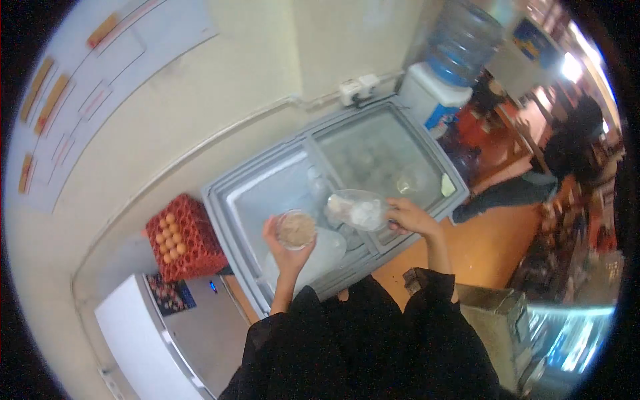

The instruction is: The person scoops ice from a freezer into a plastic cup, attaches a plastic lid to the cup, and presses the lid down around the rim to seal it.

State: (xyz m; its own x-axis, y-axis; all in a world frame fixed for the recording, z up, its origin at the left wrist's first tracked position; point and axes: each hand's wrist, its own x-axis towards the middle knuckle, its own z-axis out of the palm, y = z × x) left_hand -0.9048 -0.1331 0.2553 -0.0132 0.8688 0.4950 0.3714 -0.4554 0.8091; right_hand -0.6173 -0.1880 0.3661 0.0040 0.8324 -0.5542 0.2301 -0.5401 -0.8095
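Observation:
My left hand [285, 257] is wrapped round a clear cup [297, 229] with something light brown inside, its top facing me. My right hand [411, 217] grips the handle of a clear scoop [361, 211] that carries white ice. The scoop is just right of the cup, apart from it. Both are above a chest freezer [326, 165] with its left side uncovered and a glass lid [373, 143] over the right. Inside the left side lies a pale, translucent bag or sheet [325, 257], partly hidden by my left hand and the cup.
Red egg trays [203, 237] with brown eggs are stacked left of the freezer. A white refrigerator [143, 333] stands at lower left. Behind the freezer's right end is a water dispenser [433, 93] with a blue bottle [465, 43]. A metal box-like unit [490, 313] is at lower right.

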